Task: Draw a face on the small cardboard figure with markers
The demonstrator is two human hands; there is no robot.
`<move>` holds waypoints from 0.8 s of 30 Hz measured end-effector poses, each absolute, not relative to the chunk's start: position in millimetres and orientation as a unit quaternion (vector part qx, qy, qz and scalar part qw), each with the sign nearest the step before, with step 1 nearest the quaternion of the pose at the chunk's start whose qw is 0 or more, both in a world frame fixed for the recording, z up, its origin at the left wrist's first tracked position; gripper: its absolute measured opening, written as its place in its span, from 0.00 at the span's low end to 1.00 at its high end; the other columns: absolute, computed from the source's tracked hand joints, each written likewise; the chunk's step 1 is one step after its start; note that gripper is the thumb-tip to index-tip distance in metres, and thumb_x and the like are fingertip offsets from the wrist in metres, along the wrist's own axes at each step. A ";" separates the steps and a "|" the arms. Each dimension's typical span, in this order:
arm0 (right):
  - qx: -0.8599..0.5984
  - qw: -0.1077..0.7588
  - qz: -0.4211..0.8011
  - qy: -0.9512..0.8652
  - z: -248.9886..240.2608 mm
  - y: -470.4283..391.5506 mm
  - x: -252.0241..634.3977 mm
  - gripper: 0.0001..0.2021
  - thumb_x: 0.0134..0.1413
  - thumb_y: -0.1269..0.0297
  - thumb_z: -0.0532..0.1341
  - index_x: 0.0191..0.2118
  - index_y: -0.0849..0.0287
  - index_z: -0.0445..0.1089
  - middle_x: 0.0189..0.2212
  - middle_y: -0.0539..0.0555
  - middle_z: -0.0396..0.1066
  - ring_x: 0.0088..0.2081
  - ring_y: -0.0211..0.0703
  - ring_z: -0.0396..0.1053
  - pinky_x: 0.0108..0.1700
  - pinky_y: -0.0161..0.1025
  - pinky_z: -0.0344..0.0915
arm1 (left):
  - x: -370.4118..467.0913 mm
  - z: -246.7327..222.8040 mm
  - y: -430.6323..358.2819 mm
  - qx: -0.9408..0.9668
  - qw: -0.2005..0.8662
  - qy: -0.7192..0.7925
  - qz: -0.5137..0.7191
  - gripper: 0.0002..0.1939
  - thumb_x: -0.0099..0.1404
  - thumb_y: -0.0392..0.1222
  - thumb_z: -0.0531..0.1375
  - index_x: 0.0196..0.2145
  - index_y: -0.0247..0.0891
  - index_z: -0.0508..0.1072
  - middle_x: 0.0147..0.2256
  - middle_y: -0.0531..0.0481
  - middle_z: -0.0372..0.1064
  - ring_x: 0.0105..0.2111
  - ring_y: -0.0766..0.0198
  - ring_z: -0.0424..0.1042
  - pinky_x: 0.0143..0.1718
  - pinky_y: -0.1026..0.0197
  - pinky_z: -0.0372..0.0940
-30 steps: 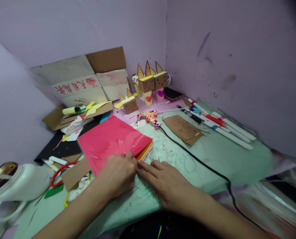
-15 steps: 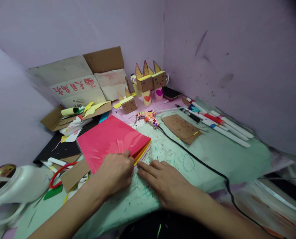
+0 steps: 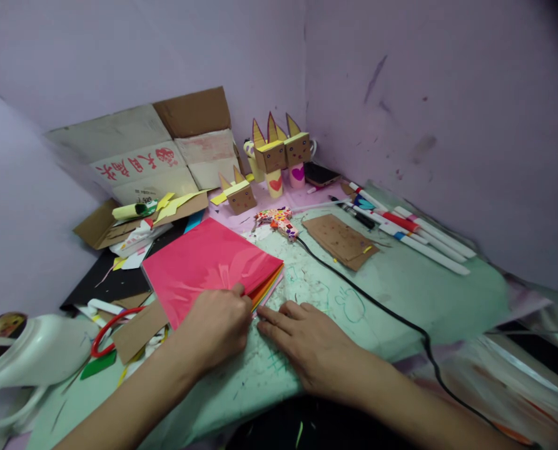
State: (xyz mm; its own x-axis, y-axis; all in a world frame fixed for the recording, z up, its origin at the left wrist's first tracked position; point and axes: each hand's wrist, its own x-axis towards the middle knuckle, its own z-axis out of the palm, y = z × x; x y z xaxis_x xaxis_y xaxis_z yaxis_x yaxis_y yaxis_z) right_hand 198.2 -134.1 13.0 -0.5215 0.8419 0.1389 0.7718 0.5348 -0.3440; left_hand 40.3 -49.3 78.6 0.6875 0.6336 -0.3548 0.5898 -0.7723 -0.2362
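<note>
A pack of coloured paper [image 3: 204, 253], pink on top in a shiny clear sleeve, lies on the green table cover [image 3: 241, 381]. Orange, yellow and pale sheets fan out along its right edge. My left hand [image 3: 225, 322] is closed on the near edge of the pack, fingers curled and thumb on top. My right hand [image 3: 307, 340] rests palm down just right of it, fingers stretched out, fingertips by the pack's near corner. Beyond the pack lies a floral-patterned glue gun [image 3: 281, 222] with a black cord [image 3: 368, 290] running off to the right.
Cardboard animal figures [image 3: 269, 156] stand at the back beside a phone [image 3: 321, 174]. Several markers [image 3: 424, 250] and brown cardboard pieces [image 3: 339, 240] lie on the right. At left are a white mug [image 3: 49, 350], a red ring-shaped handle [image 3: 103, 337], paper scraps and an opened carton [image 3: 138, 156].
The whole view has shifted very slightly. The sheets at the pack's right edge are a little more spread, showing more orange. Both hands stay nearly in place.
</note>
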 end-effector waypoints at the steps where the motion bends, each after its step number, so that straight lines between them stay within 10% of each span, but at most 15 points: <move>1: -0.467 0.147 0.118 -0.864 12.6 -134.1 198.4 0.25 0.51 0.69 0.59 0.57 0.65 0.64 0.60 0.58 0.61 0.47 0.53 0.62 0.42 0.50 0.63 | 40.2 79.2 -49.1 -0.916 0.049 -0.336 0.213 0.14 0.64 0.38 0.50 0.34 0.35 0.75 0.36 0.41 0.73 0.29 0.53 0.75 0.25 0.56 0.61; 24: -0.457 0.145 0.103 -0.872 16.5 -131.4 197.7 0.24 0.51 0.70 0.60 0.55 0.67 0.65 0.58 0.59 0.64 0.44 0.52 0.62 0.39 0.47 0.66 | 30.8 87.4 -32.7 -0.922 -0.004 -0.352 0.162 0.12 0.63 0.35 0.50 0.27 0.35 0.71 0.30 0.47 0.71 0.26 0.63 0.70 0.28 0.62 0.56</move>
